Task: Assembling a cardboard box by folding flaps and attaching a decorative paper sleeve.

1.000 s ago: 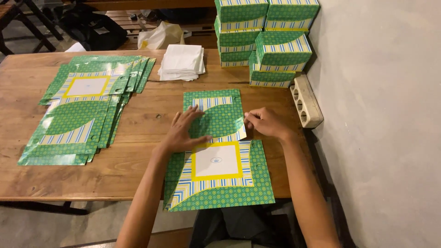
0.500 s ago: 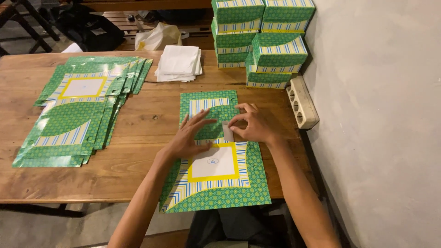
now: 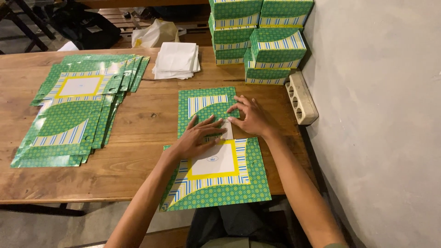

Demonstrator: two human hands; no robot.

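Note:
A flat green patterned cardboard box blank [image 3: 216, 183] with blue and yellow stripes and a white yellow-framed panel lies on the wooden table [image 3: 138, 138] in front of me. My left hand [image 3: 197, 138] presses flat on its middle, fingers spread toward the right. My right hand [image 3: 250, 117] rests on the blank's upper right part, fingertips pinching a small white flap [image 3: 226, 131] between the two hands.
A fanned pile of the same flat blanks [image 3: 73, 110] lies at the left. A stack of white paper [image 3: 177, 59] sits at the back centre. Several folded green boxes [image 3: 257, 36] are stacked by the wall, beside a white power strip [image 3: 301, 98]. The table edge runs close to me.
My right hand slid left from the blank's right edge to its middle and now meets the left hand at the white flap. The left hand barely shifted.

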